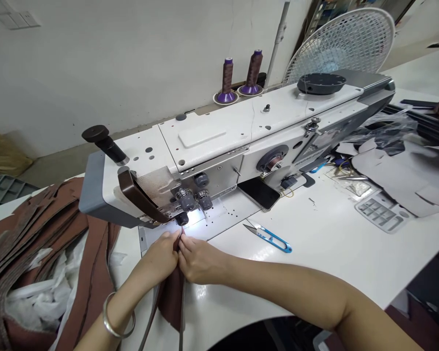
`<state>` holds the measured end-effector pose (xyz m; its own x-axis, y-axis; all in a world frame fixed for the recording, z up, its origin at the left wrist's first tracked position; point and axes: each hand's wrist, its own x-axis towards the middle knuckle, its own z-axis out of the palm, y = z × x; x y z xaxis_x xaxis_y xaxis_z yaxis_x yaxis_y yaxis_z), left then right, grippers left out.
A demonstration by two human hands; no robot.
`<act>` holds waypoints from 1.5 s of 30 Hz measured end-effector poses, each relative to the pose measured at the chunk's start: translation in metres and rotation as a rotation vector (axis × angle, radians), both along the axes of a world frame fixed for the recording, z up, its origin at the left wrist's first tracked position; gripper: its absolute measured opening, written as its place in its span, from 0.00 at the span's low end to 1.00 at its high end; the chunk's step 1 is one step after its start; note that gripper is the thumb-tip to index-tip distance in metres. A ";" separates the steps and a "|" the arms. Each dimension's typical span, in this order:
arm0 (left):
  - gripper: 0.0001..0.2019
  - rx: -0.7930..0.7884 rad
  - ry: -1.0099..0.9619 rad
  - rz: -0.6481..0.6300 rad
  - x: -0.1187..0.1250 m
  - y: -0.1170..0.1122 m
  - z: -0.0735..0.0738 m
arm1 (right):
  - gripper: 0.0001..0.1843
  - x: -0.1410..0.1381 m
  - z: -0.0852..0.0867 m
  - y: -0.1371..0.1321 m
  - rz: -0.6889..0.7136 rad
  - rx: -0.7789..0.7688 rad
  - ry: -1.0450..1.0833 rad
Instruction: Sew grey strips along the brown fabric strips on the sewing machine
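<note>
My left hand (pixel 163 256) and my right hand (pixel 199 261) are pressed together just in front of the needle area of a white industrial sewing machine (pixel 241 131). Both pinch the top edge of a narrow brown leather piece (pixel 172 297), which hangs down toward me over the table edge. A silver bangle (pixel 113 321) is on my left wrist. The fingertips sit on the lit metal bed plate (pixel 219 214) under the machine head. A brown strap (pixel 139 197) is looped over the machine's left end.
Blue thread snips (pixel 269 237) lie on the white table right of my hands. A pile of brown leather pieces (pixel 36 234) and white wrapping lies at left. Two thread cones (pixel 241 73) stand behind the machine, a fan (pixel 342 41) at back right, a grey keypad (pixel 382 212) and dark parts at right.
</note>
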<state>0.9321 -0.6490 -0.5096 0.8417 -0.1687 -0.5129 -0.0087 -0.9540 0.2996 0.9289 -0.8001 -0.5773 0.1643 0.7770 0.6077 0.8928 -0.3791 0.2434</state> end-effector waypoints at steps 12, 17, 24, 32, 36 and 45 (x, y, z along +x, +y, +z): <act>0.28 0.035 -0.027 0.006 -0.003 -0.005 0.005 | 0.11 0.000 -0.001 0.000 0.021 -0.047 0.016; 0.29 0.037 -0.040 0.014 -0.004 -0.002 0.000 | 0.11 0.000 0.000 0.000 0.025 -0.037 0.000; 0.30 0.039 -0.025 0.017 -0.002 -0.004 0.003 | 0.12 0.003 0.000 -0.001 0.036 -0.073 0.021; 0.31 0.071 0.006 0.005 -0.004 -0.007 0.007 | 0.11 0.006 -0.001 -0.003 0.083 -0.046 0.068; 0.31 0.063 0.010 -0.001 -0.004 -0.008 0.007 | 0.12 0.004 -0.002 -0.002 0.072 -0.045 0.077; 0.30 0.021 -0.022 -0.013 -0.007 -0.004 0.000 | 0.13 0.008 -0.004 -0.003 0.061 -0.054 0.082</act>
<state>0.9248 -0.6532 -0.5092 0.8503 -0.1694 -0.4983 -0.0278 -0.9599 0.2788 0.9373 -0.8029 -0.5812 0.1631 0.8185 0.5509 0.9316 -0.3117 0.1872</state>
